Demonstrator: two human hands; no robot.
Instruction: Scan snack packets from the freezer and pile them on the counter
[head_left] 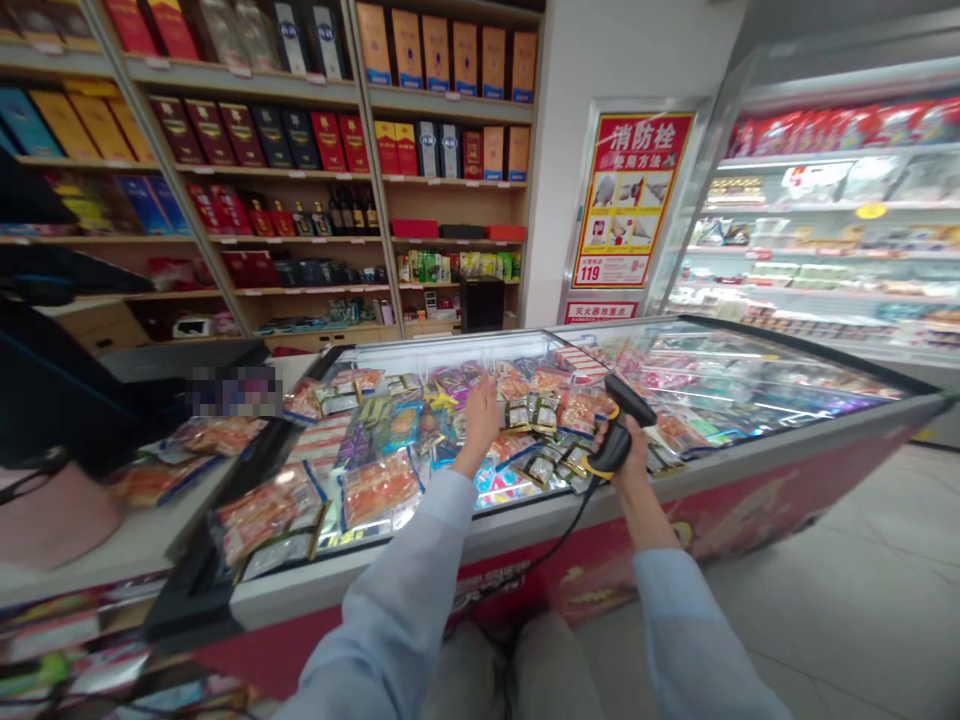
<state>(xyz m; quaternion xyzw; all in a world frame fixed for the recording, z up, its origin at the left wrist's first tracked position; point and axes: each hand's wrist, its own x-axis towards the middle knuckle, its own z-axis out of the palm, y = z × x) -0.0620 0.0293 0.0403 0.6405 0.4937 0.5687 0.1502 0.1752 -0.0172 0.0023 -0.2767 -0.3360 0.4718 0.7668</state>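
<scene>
My right hand (636, 452) is wrapped round the handle of a black and yellow barcode scanner (616, 446), held above the front edge of a glass-topped chest freezer (420, 540). From the scanner a dark cable (564, 540) droops down the freezer's front. Over the glass, my left hand (482, 412) reaches forward with its fingers stretched out and nothing seen in it. Around both hands lie clear packs of orange-brown food, such as one pack (381, 488) at the front left, and smaller dark and gold packets (541, 466). Colourful packages show through the glass.
At the left, a person in dark clothing (60, 390) stands by a white counter (161, 535) holding more packs. Shelves of boxed bottles (259, 135) line the back wall. A lit refrigerated display (817, 220) stands at the right, beside a red fire hydrant sign (634, 200).
</scene>
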